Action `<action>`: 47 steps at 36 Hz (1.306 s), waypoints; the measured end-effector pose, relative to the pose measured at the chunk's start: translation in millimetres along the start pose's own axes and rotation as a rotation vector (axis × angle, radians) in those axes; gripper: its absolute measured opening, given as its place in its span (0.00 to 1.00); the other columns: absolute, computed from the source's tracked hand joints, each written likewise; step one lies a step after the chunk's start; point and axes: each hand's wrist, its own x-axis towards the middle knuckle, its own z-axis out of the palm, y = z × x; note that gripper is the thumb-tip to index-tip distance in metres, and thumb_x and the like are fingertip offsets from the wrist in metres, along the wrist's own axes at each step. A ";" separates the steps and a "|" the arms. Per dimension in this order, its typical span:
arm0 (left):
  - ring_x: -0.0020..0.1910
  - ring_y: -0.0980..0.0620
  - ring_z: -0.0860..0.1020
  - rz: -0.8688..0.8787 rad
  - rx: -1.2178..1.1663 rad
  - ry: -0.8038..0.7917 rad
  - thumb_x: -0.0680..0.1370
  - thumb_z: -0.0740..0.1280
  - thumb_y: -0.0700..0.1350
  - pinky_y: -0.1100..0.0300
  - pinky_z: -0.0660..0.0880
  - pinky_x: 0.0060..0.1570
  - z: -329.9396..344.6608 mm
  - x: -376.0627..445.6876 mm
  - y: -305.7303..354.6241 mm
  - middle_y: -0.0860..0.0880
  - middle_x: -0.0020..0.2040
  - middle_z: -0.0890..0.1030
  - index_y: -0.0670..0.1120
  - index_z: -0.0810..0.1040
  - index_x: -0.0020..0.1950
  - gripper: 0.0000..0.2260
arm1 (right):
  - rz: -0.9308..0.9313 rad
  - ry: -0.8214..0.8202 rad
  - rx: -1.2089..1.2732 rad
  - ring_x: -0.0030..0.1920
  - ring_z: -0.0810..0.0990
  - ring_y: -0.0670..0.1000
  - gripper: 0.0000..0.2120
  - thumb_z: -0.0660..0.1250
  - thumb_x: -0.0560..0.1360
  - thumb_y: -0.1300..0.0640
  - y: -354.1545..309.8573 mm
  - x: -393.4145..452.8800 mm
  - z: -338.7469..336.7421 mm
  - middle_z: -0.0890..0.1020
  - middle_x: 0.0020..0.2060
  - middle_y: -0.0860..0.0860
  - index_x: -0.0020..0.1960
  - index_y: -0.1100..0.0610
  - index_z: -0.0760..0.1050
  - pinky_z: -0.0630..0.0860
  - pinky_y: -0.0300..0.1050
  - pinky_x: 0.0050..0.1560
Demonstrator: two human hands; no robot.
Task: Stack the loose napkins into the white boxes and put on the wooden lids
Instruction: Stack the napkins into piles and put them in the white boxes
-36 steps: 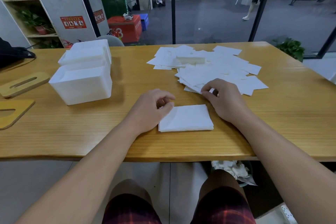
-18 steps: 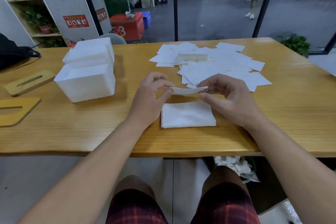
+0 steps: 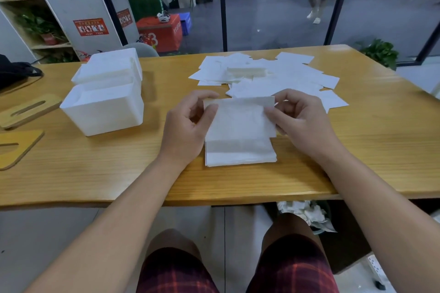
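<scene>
Both forearms are bare and sleeveless down to the left hand (image 3: 188, 126) and right hand (image 3: 302, 123), and the person wears dark shorts (image 3: 292, 269) checked with red lines.

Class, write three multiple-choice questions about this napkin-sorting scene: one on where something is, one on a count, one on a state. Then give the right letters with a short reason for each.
1. Where are the white boxes?
A. Left of the hands on the table
B. On the floor
C. On top of the loose napkins

2. How many wooden lids lie at the table's left edge?
A. None
B. Two
C. Five

3. What is the state of the held napkin?
A. Lying flat inside a box
B. Crumpled into a ball
C. Pinched at both sides above the neat stack

Answers:
1 A, both boxes stand on the table left of the hands.
2 B, two slotted lids lie there.
3 C, the left hand and right hand each pinch a side.
</scene>
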 end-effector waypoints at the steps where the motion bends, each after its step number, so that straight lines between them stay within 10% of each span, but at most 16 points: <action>1: 0.34 0.52 0.70 -0.020 -0.005 -0.004 0.86 0.71 0.44 0.57 0.70 0.37 -1.0 0.6 -0.4 0.54 0.34 0.72 0.50 0.84 0.63 0.06 | 0.053 -0.031 0.000 0.31 0.66 0.57 0.01 0.73 0.82 0.61 -0.1 -0.8 -0.7 0.76 0.29 0.52 0.53 0.57 0.82 0.65 0.51 0.36; 15: 0.30 0.54 0.70 -0.255 0.097 -0.339 0.82 0.71 0.40 0.60 0.74 0.40 -5.8 -2.9 -7.7 0.50 0.30 0.73 0.55 0.83 0.60 0.11 | 0.158 -0.206 -0.361 0.30 0.75 0.45 0.16 0.74 0.78 0.59 0.6 -9.3 2.3 0.84 0.33 0.53 0.63 0.46 0.81 0.69 0.29 0.37; 22: 0.30 0.58 0.72 -0.235 0.222 -0.360 0.81 0.71 0.42 0.48 0.83 0.56 -3.8 -6.4 -9.1 0.56 0.29 0.72 0.56 0.84 0.56 0.09 | 0.122 -0.222 -0.407 0.31 0.79 0.45 0.16 0.74 0.77 0.60 6.1 -13.0 5.4 0.83 0.32 0.48 0.61 0.46 0.81 0.73 0.34 0.38; 28: 0.29 0.56 0.72 -0.221 0.302 -0.309 0.81 0.72 0.48 0.45 0.82 0.47 -2.6 -3.7 -9.7 0.56 0.27 0.72 0.57 0.84 0.48 0.04 | -0.030 -0.038 -0.574 0.44 0.77 0.45 0.09 0.77 0.76 0.52 15.4 -0.6 1.7 0.80 0.45 0.43 0.56 0.45 0.84 0.74 0.42 0.47; 38: 0.32 0.52 0.76 -0.248 0.285 -0.167 0.82 0.72 0.45 0.69 0.69 0.35 2.9 19.5 -26.3 0.48 0.30 0.78 0.52 0.84 0.42 0.09 | -0.110 -0.019 -0.847 0.54 0.77 0.48 0.12 0.76 0.79 0.46 41.5 70.4 14.8 0.82 0.52 0.45 0.60 0.49 0.85 0.71 0.45 0.54; 47: 0.31 0.57 0.73 -0.303 0.176 -0.240 0.83 0.72 0.47 0.70 0.69 0.36 13.1 42.4 -41.0 0.45 0.32 0.80 0.52 0.86 0.43 0.09 | -0.169 -0.085 -0.959 0.50 0.79 0.55 0.05 0.74 0.79 0.52 54.0 90.7 27.6 0.85 0.48 0.49 0.47 0.52 0.88 0.74 0.57 0.55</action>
